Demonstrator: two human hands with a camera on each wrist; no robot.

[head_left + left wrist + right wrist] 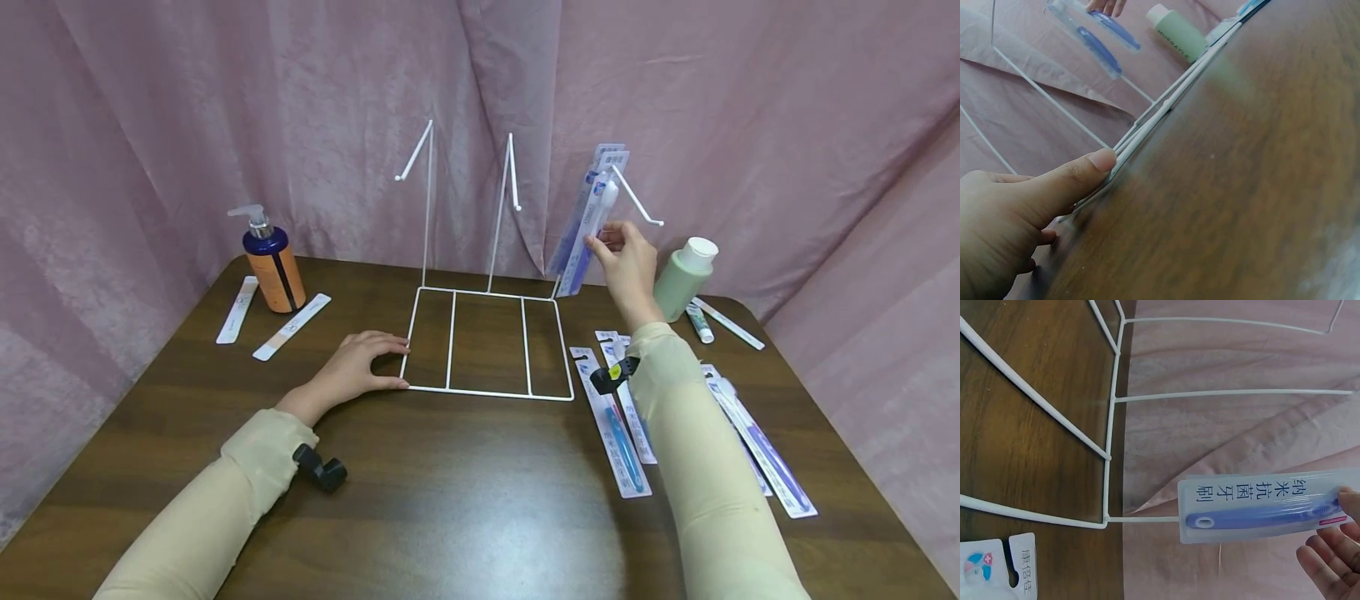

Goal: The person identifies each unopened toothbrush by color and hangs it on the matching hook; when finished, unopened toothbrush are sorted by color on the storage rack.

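Along the counter [450, 508], left end: one orange pump bottle [270, 275]. Next: left hand [352, 362], fingers curved about the near-left corner of one white wire rack [487, 392]; firm steadying advisable. Right: one packaged toothbrush [595, 212], near upright, top beside the rightmost hook [635, 196], whether hung I cannot tell; pinched between thumb and fingers of the right hand [630, 265], best kept square.

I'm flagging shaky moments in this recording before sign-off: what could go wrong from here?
1. The right grip pinches the front toothbrush pack close to the rear pack, so moving it might twist the other.
2. The green bottle appears close to that grip; drawing the arm back could tip it over.
3. Both packs are at the wire rack's right hook, its other two hooks bare; if the left grip releases the corner, the rack might shift or tip.
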